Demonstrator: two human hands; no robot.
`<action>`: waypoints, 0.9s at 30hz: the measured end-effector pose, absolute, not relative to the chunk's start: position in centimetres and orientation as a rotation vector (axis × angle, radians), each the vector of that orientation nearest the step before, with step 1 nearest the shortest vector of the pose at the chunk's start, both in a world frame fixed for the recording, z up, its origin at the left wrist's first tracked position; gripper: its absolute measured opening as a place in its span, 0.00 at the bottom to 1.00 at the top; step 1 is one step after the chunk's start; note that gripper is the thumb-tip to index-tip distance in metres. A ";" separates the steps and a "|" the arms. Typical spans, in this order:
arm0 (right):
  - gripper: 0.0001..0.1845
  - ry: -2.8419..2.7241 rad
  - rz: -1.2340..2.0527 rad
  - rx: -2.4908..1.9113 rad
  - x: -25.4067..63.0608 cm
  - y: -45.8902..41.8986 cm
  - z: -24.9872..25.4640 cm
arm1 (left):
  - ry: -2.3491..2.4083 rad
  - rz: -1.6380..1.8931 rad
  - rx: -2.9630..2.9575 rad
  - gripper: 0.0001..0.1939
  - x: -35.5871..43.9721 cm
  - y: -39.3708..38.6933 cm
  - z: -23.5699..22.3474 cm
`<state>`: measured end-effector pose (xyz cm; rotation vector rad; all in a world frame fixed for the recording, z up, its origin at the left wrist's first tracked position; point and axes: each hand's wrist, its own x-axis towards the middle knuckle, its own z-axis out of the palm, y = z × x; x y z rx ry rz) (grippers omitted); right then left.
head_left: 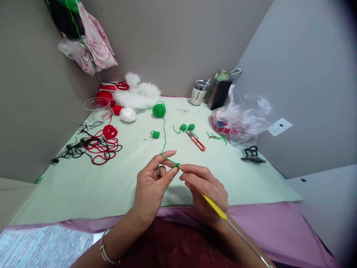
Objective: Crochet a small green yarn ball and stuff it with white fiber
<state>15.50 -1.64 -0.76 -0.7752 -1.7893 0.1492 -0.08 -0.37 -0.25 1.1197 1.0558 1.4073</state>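
My left hand (154, 182) is closed, pinching a bit of green yarn (176, 165) between thumb and fingers, with the strand running over its raised index finger. From there the strand leads back to a green yarn ball (159, 110) on the table. My right hand (208, 186) is wrapped round a crochet hook (214, 207) with a yellow handle, whose long metal end points down toward my forearm. The hook's tip meets the green yarn at my left fingertips; the exact stitch is too small to make out.
Orange thread snips (197, 141) lie beside two small green balls (187, 127). Tangled red yarn (107, 143) and black yarn (76, 149) spread at left, before white stuffing (136, 95). At right are a plastic bag (237, 119), a claw clip (253, 155), a phone (221, 95) and a pen cup (198, 93).
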 end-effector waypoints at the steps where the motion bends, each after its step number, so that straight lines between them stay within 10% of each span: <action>1: 0.14 -1.776 0.160 -0.777 15.4 -1.6 -0.8 | 1.055 1.394 1.108 0.18 0.0 -0.3 -0.3; 10: 0.19 -1.803 -0.080 -0.819 14.6 -0.9 -2.5 | 1.124 1.703 1.916 0.17 -0.6 0.0 -2.2; 20: 0.26 -1.719 0.026 -0.792 15.1 -0.5 -3.4 | 0.765 1.143 0.723 0.27 0.0 0.3 0.8; 27: 0.11 -1.393 0.694 -0.754 15.5 -0.2 -0.7 | 0.773 1.205 0.716 0.20 -1.3 0.7 0.5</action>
